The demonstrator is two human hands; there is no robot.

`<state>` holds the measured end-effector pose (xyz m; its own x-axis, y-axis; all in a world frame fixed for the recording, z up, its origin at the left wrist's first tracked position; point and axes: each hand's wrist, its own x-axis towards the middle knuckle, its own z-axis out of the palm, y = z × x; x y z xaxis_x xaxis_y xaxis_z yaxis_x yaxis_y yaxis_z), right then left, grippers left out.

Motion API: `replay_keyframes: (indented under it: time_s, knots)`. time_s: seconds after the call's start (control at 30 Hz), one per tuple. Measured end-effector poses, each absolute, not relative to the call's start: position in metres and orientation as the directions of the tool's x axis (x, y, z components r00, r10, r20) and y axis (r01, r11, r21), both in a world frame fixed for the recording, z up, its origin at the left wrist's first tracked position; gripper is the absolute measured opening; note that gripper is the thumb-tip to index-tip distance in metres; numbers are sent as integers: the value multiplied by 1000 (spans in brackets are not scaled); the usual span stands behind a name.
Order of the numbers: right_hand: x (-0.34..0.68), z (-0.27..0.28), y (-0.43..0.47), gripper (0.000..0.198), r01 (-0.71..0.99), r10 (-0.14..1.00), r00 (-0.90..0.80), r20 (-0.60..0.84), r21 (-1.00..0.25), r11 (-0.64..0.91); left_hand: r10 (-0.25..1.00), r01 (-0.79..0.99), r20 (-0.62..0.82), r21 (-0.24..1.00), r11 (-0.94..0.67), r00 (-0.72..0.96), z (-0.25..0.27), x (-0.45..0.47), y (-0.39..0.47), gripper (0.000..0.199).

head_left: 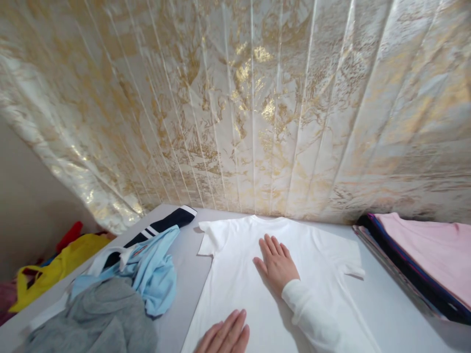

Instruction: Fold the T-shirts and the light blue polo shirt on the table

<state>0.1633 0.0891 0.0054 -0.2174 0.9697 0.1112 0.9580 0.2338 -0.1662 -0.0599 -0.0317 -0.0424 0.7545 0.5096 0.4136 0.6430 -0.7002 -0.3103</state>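
A white short-sleeved T-shirt (239, 274) lies spread out on the pale table (184, 274), its neckline toward the far edge and both sleeves out to the sides. My right hand (277, 264) rests flat on the upper chest of the shirt, fingers stretched out. Lower down, my left hand (224, 336) lies over the shirt near the bottom of the view, its fingers extended and close together. The palm of the left hand is cut off by the frame. Neither hand grasps anything. The shirt's hem is out of view.
On the left are a crumpled grey garment (99, 318), a light blue garment (156, 274) and a dark garment with white stripes (162, 225). Yellow clothing (69, 257) lies beyond the table's left edge. A folded clothes stack (430, 255) sits right. A gold-patterned curtain (235, 108) hangs behind.
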Motion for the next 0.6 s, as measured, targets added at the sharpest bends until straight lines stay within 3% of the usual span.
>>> replay_keyframes:
  time_s: [0.13,0.2,0.33,0.5,0.6]
  knots:
    - [166,-4,87,58,948,951,-220,216,-181,260,715,727,162,-30,-686,680,-6,-38,19,65]
    - [169,-8,89,54,938,940,-227,255,-201,282,831,830,74,51,-555,551,13,-17,54,56]
    - [193,-12,99,51,943,951,-207,229,-212,256,921,921,69,49,-386,382,22,13,106,52]
    - [243,-11,111,59,990,993,62,100,-131,-49,955,961,126,32,-274,268,8,7,121,54]
    - [254,-10,112,59,986,988,122,96,-125,-109,972,979,129,27,-202,197,7,-1,124,52]
